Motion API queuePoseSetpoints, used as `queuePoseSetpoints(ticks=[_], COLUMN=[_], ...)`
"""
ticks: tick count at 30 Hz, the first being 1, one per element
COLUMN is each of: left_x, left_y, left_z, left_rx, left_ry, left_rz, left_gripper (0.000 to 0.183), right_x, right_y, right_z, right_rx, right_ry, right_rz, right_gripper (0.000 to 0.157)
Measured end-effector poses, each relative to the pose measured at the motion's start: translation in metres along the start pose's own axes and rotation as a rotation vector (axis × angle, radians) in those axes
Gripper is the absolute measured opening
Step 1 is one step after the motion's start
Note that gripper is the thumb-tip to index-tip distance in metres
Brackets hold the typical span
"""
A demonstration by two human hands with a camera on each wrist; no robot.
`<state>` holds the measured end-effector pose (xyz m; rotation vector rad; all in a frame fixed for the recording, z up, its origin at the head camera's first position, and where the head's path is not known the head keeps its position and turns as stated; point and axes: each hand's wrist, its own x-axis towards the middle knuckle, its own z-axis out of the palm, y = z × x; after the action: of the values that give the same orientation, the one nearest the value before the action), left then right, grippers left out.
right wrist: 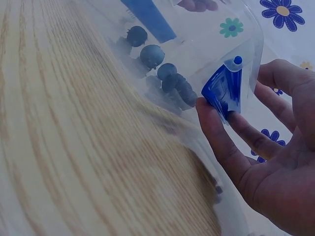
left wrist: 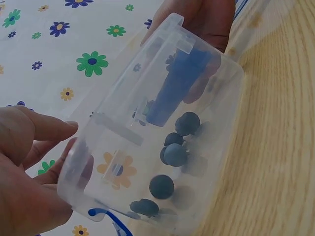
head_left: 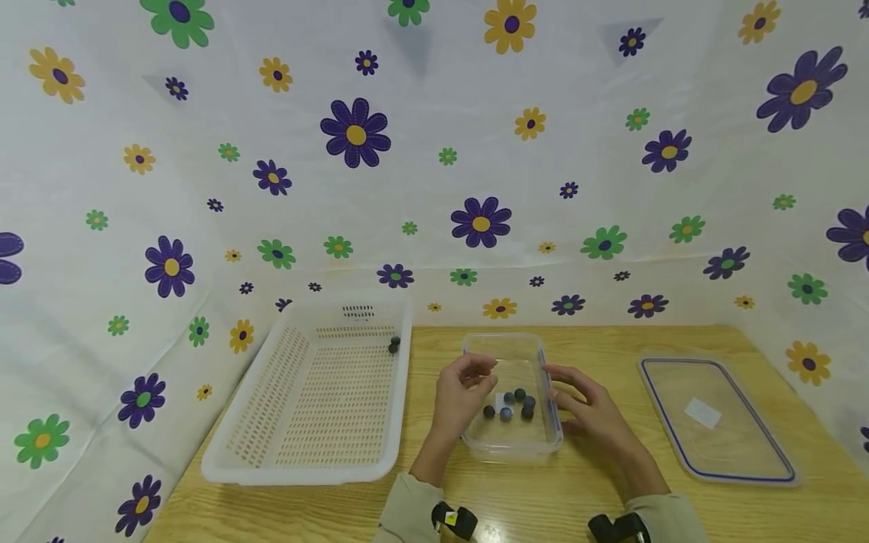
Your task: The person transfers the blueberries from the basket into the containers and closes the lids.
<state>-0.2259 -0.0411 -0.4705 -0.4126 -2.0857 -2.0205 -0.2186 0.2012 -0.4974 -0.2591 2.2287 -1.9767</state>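
A clear plastic box (head_left: 512, 452) with blue clips stands on the table and contains several dark blue, round blueberries (head_left: 505, 414). My left hand (head_left: 463, 392) is at the box's left side, its loosely bent fingers over the rim; I see nothing held in it. On the opposite side, my right hand (head_left: 597, 407) touches the box wall with its fingertips. The right wrist view shows the thumb and fingers spread around a blue clip (right wrist: 224, 91). Two more dark berries (head_left: 394, 345) lie in the white perforated basket (head_left: 397, 422) to the left.
A clear lid with a blue seal (head_left: 720, 418) lies on the wooden table (head_left: 326, 513) to the right. A white sheet printed with flowers (head_left: 421, 188) hangs behind and along both sides of the table.
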Motion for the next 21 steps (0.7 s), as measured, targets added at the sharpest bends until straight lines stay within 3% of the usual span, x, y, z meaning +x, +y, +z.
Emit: queuePoseSetpoints(ticks=[6, 12, 16, 21], left_x=[0.001, 0.005, 0.014, 0.036], left_y=[0.014, 0.043, 0.072, 0.105], left_z=[-0.002, -0.017, -0.037, -0.073], left_rx=[0.052, 0.062, 0.106, 0.166], left_ry=[-0.015, -0.069, -0.104, -0.119], left_rz=[-0.016, -0.003, 0.005, 0.039], left_gripper=[0.017, 0.017, 0.02, 0.021], right_x=[0.001, 0.0, 0.0, 0.0], right_y=[0.001, 0.0, -0.002, -0.001], right_z=[-0.002, 0.0, -0.001, 0.0], right_rx=[-0.005, 0.011, 0.012, 0.02], right_ry=[0.001, -0.01, -0.021, -0.019], right_rz=[0.012, 0.0, -0.015, -0.006], right_gripper=[0.052, 0.053, 0.054, 0.055])
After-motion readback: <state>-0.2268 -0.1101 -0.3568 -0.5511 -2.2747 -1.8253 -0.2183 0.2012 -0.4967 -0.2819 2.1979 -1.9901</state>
